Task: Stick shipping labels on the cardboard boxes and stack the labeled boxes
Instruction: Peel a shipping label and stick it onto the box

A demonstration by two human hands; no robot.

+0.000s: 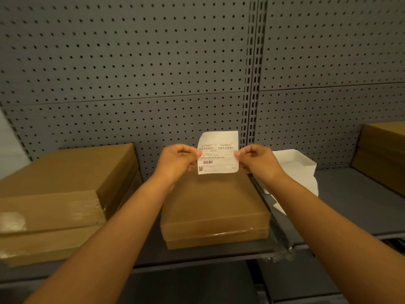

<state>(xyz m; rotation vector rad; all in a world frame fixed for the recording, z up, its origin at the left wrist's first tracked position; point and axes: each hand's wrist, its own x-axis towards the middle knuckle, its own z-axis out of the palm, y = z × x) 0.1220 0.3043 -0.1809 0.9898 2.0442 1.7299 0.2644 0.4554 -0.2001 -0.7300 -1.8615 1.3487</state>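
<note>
Both hands pinch one shipping label (218, 152) by its side edges, the left hand (178, 160) on its left margin and the right hand (255, 160) on its right, thumbs and curled fingers closed on the paper so it hangs upright, printed face toward the camera. Directly below and nearer the person lies the cardboard box (213, 200) on the shelf (350, 194), its long axis running away from the viewer, both hands about equally near. Laying the label flat on its bare top looks like the next move; other boxes (65, 187) sit well to the left.

boxes (214, 207): matt brown cardboard | label (218, 153): white paper | pegboard (131, 62): grey perforated metal
</note>
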